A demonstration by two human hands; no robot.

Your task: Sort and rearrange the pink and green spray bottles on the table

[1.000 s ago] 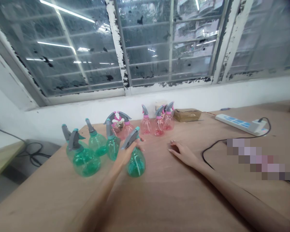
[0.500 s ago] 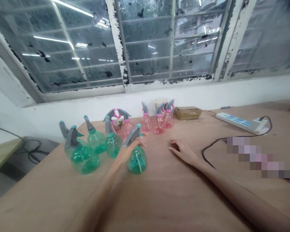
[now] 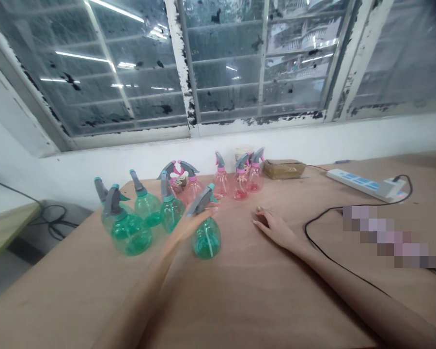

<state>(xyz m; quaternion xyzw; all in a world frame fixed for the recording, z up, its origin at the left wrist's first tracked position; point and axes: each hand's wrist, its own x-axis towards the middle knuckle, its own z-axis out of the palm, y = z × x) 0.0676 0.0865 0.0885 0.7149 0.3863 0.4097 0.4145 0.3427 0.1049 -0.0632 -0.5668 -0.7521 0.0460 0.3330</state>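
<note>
My left hand point(image 3: 194, 220) is wrapped round the neck of a green spray bottle point(image 3: 208, 240) with a grey and teal trigger head. That bottle stands upright on the wooden table point(image 3: 218, 300), with liquid and a dip tube showing through its wall. Left of it is a group of green spray bottles, the closest one point(image 3: 132, 235) nearer the table's left edge, another point(image 3: 172, 213) right beside my left hand. On bare wood rests my right hand point(image 3: 276, 229), loosely curled, thumb and fingers apart, nothing in it.
Several pink spray bottles point(image 3: 240, 184) stand at the back by the wall. Beside them lies a brown cardboard box point(image 3: 285, 169). On the right are a white power strip point(image 3: 365, 184), a black cable point(image 3: 308, 220) and a blurred-out patch point(image 3: 388, 236). A barred window point(image 3: 225, 63) rises behind.
The whole view has shifted slightly with the head. My left hand keeps its hold on the same green spray bottle, and my right hand stays where it lay.
</note>
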